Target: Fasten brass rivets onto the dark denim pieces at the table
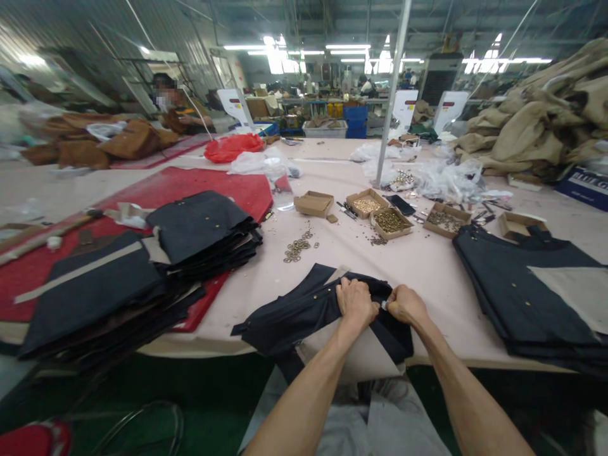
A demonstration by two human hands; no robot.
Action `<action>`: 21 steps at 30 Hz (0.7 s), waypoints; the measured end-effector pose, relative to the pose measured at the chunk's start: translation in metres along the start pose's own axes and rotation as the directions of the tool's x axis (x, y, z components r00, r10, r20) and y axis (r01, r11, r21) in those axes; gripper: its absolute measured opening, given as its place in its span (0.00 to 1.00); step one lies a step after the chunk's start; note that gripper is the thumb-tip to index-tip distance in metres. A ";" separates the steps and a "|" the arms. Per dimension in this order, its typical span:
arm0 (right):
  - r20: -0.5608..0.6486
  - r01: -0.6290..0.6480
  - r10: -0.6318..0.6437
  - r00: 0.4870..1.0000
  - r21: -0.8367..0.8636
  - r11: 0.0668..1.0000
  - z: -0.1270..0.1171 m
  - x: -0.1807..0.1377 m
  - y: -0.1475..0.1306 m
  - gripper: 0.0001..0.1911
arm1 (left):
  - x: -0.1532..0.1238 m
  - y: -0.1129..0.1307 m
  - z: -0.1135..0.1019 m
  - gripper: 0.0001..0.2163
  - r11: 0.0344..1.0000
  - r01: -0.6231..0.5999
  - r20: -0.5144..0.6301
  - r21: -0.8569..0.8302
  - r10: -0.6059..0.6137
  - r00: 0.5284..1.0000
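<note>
A dark navy garment piece (294, 313) with a beige lining lies at the table's near edge. My left hand (355, 303) is closed, its fingers gripping a fold of this dark fabric. Just to the right, my right hand (405, 305) is closed in a pinch at the same fold, with a small pale item showing between the two hands; I cannot make out what it is. A few brass studs show on the fabric left of my hands.
Stacks of dark garment pieces lie at left (199, 231) and right (527, 297). Small cardboard boxes of brass hardware (390, 221) and loose metal rings (298, 246) sit mid-table. A red mat (199, 187), a metal pole (392, 95), plastic bags, beige fabric heap (536, 126) and a seated person (175, 107) lie beyond.
</note>
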State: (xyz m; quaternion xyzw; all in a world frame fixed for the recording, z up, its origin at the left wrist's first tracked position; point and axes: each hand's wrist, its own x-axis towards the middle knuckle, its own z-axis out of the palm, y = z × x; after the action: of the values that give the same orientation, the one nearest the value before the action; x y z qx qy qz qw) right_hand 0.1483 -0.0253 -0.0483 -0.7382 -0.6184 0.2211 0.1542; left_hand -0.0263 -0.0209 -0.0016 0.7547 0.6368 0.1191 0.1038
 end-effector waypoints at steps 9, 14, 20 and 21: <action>0.078 0.072 -0.083 0.993 0.135 0.988 -0.010 -0.003 -0.005 0.03 | -0.030 -0.027 -0.023 0.08 0.866 -0.485 0.034 -0.124 0.492 0.870; 0.406 0.044 -0.288 0.867 0.512 0.858 -0.049 0.029 0.011 0.07 | -0.035 -0.035 -0.022 0.12 0.836 -0.516 0.007 -0.187 0.526 0.850; -0.047 0.231 -0.233 0.971 0.415 0.880 -0.051 0.114 -0.012 0.09 | -0.035 -0.038 -0.015 0.11 0.820 -0.517 -0.088 -0.244 0.512 0.854; -0.104 0.264 -0.242 0.965 0.344 0.901 -0.045 0.126 -0.020 0.08 | -0.035 -0.039 -0.014 0.11 0.817 -0.521 -0.093 -0.247 0.515 0.852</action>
State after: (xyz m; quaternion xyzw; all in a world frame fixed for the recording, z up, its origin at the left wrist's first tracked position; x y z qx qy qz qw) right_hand 0.1714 0.1042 -0.0170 -0.6178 -0.6542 0.2852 0.3301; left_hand -0.0728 -0.0490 -0.0016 0.8772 0.3872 0.2344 0.1599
